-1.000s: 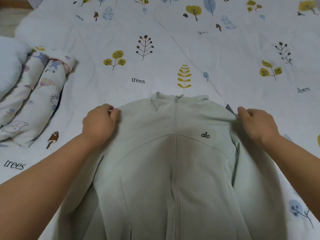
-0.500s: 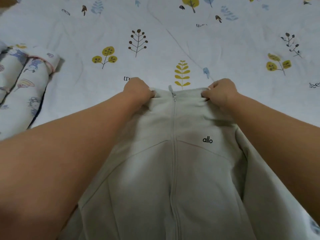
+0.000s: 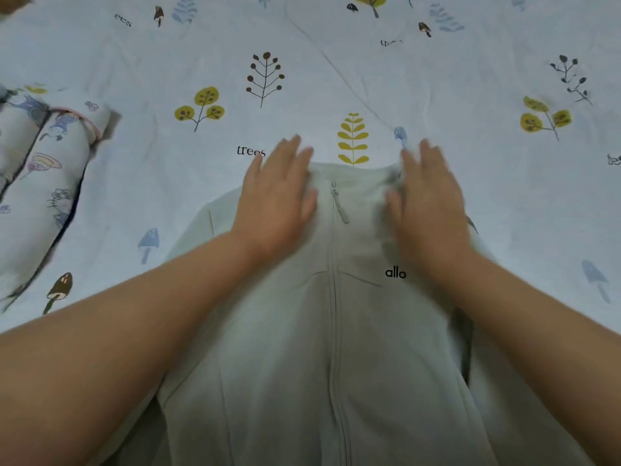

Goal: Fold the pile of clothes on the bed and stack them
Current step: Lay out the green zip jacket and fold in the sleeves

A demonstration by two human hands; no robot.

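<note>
A pale green zip-up jacket (image 3: 302,348) with a black "allo" logo lies front up on the bed, its collar pointing away from me and its zipper closed. My left hand (image 3: 279,200) rests flat on the jacket just left of the zipper, near the collar, fingers spread. On the other side of the zipper my right hand (image 3: 426,203) lies flat by the collar, fingers extended and slightly blurred. Neither hand grips the fabric. The jacket's lower part runs out of view at the bottom.
The bed is covered by a white sheet (image 3: 470,79) printed with trees, leaves and mushrooms. At the left edge lies a stack of folded cartoon-print clothes (image 3: 40,169). Bare sheet stretches beyond the collar and to the right.
My hands moved from the jacket's shoulders in to the collar, pinched it, then let go. They now lie flat and open on the chest beside the zipper.
</note>
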